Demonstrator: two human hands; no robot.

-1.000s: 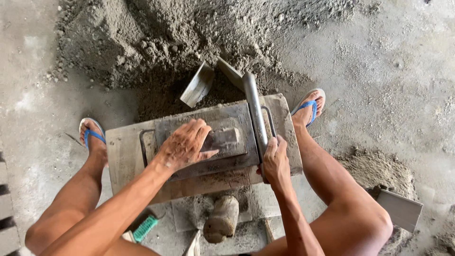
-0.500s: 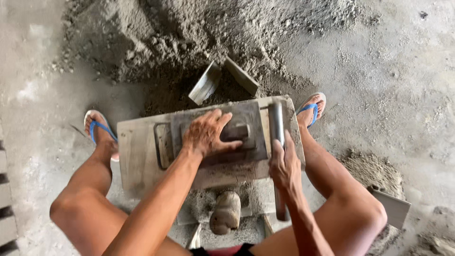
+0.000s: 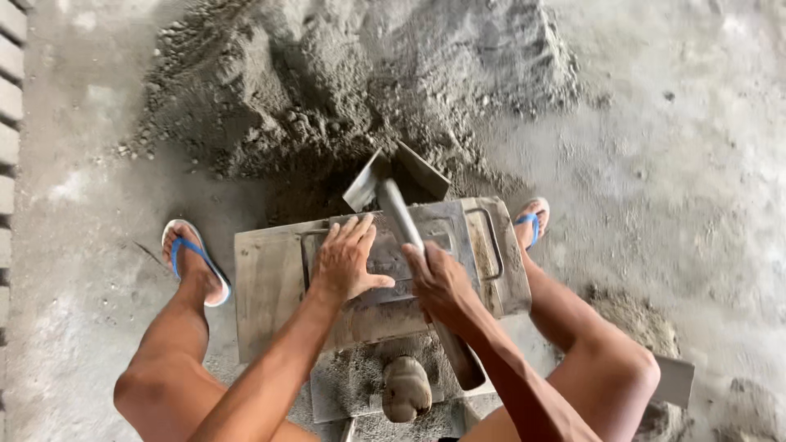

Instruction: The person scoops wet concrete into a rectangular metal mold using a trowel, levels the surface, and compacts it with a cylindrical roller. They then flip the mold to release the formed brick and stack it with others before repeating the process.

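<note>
A: Left hand [image 3: 348, 263]?
B: Flat, fingers spread, palm down on the grey metal press plate [image 3: 385, 260] inside the block mould [image 3: 270, 286]. Gripping nothing, just pressing.

A: Right hand [image 3: 442, 286]?
B: Closed around a grey handle [image 3: 401, 214]. The handle runs from the hand toward 11 o'clock, up to a metal scoop blade [image 3: 422, 170]. Part of the handle also pokes out below the wrist toward 5 o'clock.

A: Where's the blade?
B: At 12 o'clock of the mould, at the foot of the pile, open side facing up. Can't tell if it touches the mould's far edge.

A: Mould position?
B: Centre frame, between the person's knees, wide flat rim, a slot-like grip at its 3 o'clock end. Sits on the concrete floor [image 3: 696, 164].

A: Around it?
B: Big dark pile of sandy cement mix [image 3: 327, 90] at 12 o'clock. Rounded lump, looks like a stone or mallet head [image 3: 407, 389], at 6 o'clock on a gritty flat slab. Feet in blue-strap flip-flops: left one [image 3: 195, 262] at 9 o'clock, right one [image 3: 532, 221] at 2 o'clock just beside the mould. Row of blocks [image 3: 8, 123] along the frame's left edge, well apart. Flat board corner [image 3: 675, 381] at 4 o'clock behind the right knee.
</note>
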